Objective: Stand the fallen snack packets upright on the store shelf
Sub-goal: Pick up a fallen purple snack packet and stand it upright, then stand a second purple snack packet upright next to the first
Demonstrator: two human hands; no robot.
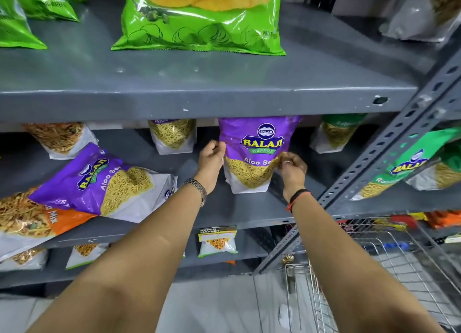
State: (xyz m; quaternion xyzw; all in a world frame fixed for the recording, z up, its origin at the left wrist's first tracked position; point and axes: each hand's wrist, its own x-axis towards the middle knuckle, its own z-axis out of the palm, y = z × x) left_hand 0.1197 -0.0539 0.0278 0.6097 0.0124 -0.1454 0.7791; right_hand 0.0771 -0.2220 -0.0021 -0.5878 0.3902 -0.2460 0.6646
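Two bare hands pinch the side edges of an upright purple-and-white plastic Aloo Sev snack packet (254, 155) on the grey metal middle shelf (224, 208): left hand (212, 160) gripping its left edge, right hand (293, 169) its right. Well apart to the left, another purple packet (99, 183) lies fallen, resting on an orange-and-white mix packet (32, 220).

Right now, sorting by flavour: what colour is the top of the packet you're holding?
Purple, in the head view.
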